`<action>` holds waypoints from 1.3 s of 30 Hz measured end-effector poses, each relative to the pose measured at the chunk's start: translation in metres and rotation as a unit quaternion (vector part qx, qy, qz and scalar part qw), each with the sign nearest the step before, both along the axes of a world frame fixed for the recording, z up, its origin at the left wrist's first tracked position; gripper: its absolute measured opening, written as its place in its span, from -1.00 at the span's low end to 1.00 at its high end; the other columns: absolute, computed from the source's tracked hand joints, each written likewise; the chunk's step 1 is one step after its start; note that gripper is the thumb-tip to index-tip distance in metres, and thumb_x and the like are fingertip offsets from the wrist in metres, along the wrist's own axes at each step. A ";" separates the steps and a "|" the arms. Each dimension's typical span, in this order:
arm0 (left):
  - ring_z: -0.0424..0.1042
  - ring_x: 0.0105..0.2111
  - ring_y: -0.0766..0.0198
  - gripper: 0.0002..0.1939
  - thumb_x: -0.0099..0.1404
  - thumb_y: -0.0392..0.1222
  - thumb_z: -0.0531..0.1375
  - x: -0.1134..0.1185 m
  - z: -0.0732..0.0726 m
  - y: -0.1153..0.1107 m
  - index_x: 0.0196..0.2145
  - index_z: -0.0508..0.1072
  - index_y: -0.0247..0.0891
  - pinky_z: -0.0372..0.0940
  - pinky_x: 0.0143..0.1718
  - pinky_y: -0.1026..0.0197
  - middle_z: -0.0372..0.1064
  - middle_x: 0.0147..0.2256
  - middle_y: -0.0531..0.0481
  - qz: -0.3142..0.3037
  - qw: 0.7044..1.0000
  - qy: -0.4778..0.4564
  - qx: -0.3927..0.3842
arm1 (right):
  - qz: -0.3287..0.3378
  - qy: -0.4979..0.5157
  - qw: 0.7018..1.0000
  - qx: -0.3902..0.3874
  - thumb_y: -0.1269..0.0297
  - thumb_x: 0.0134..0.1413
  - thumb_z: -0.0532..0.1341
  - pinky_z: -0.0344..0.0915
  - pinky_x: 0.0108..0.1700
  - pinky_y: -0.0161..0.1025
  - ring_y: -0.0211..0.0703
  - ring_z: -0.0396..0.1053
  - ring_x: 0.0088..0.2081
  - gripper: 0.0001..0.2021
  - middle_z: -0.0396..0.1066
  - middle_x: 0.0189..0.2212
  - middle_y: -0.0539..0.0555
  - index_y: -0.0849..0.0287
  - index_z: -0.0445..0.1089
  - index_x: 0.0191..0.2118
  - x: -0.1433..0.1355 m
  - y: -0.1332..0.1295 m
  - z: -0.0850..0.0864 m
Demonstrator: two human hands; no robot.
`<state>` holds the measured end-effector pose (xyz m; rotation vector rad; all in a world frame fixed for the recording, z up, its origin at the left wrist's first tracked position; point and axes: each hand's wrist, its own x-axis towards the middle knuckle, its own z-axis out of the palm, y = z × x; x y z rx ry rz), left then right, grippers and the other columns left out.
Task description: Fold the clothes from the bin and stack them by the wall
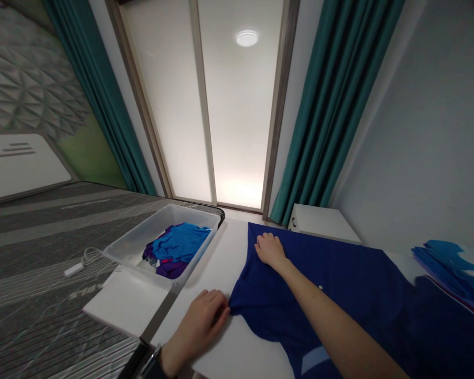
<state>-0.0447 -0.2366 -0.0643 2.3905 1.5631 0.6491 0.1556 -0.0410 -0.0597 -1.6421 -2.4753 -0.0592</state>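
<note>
A dark blue shirt [339,263] lies spread over a white table [229,247], with a small white button and a light blue patch near the front. At the table's left part, my left hand [207,318] is closed, pinching a drawn-out corner of the shirt between thumb and fingers. Farther back, my right hand [269,249] rests on the shirt near its far left corner, fingers lying on the cloth and slightly bent. My right forearm crosses over the shirt and covers part of it.
Left of the table, a translucent plastic bin [138,234] holds crumpled blue and purple clothes [181,242]. Folded blue garments [454,268] are stacked at the right. A white cabinet [324,218] stands behind the table. A white plug strip [74,269] with a cable lies on the grey patterned surface.
</note>
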 end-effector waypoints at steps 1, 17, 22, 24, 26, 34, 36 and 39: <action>0.33 -0.40 0.21 -0.81 0.42 -0.23 -0.01 0.000 0.001 0.000 -0.37 0.27 -0.20 0.16 -0.33 0.17 0.36 -0.41 0.00 -0.002 1.000 0.000 0.000 | 0.000 -0.003 1.000 0.005 0.26 0.31 0.03 0.11 -0.04 -0.07 0.07 0.27 -0.01 -0.76 0.41 -0.08 0.26 0.22 0.40 -0.12 0.000 0.000 -0.003; 0.33 -0.42 0.22 -0.86 0.36 -0.28 0.00 -0.008 0.009 0.002 -0.37 0.28 -0.20 0.10 -0.31 0.16 0.36 -0.44 0.04 0.019 1.000 -0.002 -0.014 | 0.019 0.006 0.999 0.047 0.28 0.32 0.01 0.11 -0.03 -0.10 0.03 0.26 -0.04 -0.74 0.37 -0.08 0.22 0.19 0.30 0.02 0.014 -0.008 -0.002; 0.36 -0.40 0.20 -0.90 0.32 -0.22 0.13 0.001 0.009 0.006 -0.19 0.34 -0.19 0.10 -0.27 0.14 0.39 -0.42 0.07 0.023 1.000 0.003 -0.019 | 0.020 0.017 0.998 0.054 0.34 0.28 0.00 0.16 -0.01 -0.10 0.04 0.27 -0.01 -0.69 0.33 -0.04 0.25 0.20 0.28 0.09 0.043 -0.021 0.007; 0.37 -0.36 0.19 -0.93 0.31 -0.23 0.15 0.004 0.007 0.008 -0.22 0.36 -0.18 0.11 -0.25 0.13 0.40 -0.38 0.06 0.017 1.000 0.017 -0.018 | 0.023 0.023 0.998 0.051 0.35 0.27 0.00 0.18 0.01 -0.10 0.04 0.28 0.01 -0.66 0.33 -0.01 0.26 0.23 0.28 0.11 0.055 -0.028 0.006; 0.37 -0.34 0.20 -0.94 0.35 -0.27 0.10 0.005 0.005 0.010 -0.28 0.36 -0.18 0.11 -0.25 0.14 0.41 -0.35 0.04 0.005 1.000 0.024 -0.012 | 0.045 0.038 0.997 0.043 0.35 0.27 -0.01 0.19 0.06 -0.09 0.02 0.26 0.07 -0.62 0.32 0.07 0.26 0.22 0.28 0.15 0.067 -0.035 0.000; 0.36 -0.36 0.19 -0.84 0.38 -0.35 0.03 -0.006 0.008 0.015 -0.34 0.33 -0.21 0.14 -0.27 0.14 0.39 -0.38 0.01 -0.029 0.997 0.057 0.033 | 0.096 0.023 0.994 -0.052 0.13 0.32 -0.03 -0.01 0.30 0.08 0.03 -0.06 0.36 -0.50 -0.02 0.36 0.16 0.07 0.14 0.32 0.089 -0.061 -0.032; 0.36 -0.37 0.19 -0.88 0.37 -0.34 0.04 -0.005 0.009 0.015 -0.29 0.34 -0.21 0.14 -0.27 0.14 0.39 -0.38 0.02 -0.016 0.998 0.056 0.032 | 0.087 0.016 0.994 -0.069 0.08 0.33 -0.06 -0.06 0.32 0.10 0.02 -0.11 0.37 -0.48 -0.06 0.37 0.16 0.07 0.10 0.34 0.089 -0.064 -0.032; 0.38 -0.33 0.18 -0.90 0.35 -0.26 0.12 -0.002 0.009 0.015 -0.17 0.37 -0.19 0.15 -0.24 0.13 0.40 -0.34 0.02 -0.006 0.998 0.051 0.021 | 0.088 0.023 0.994 -0.060 0.07 0.34 -0.07 -0.10 0.33 0.09 0.00 -0.14 0.38 -0.46 -0.10 0.38 0.17 0.11 0.06 0.35 0.088 -0.069 -0.026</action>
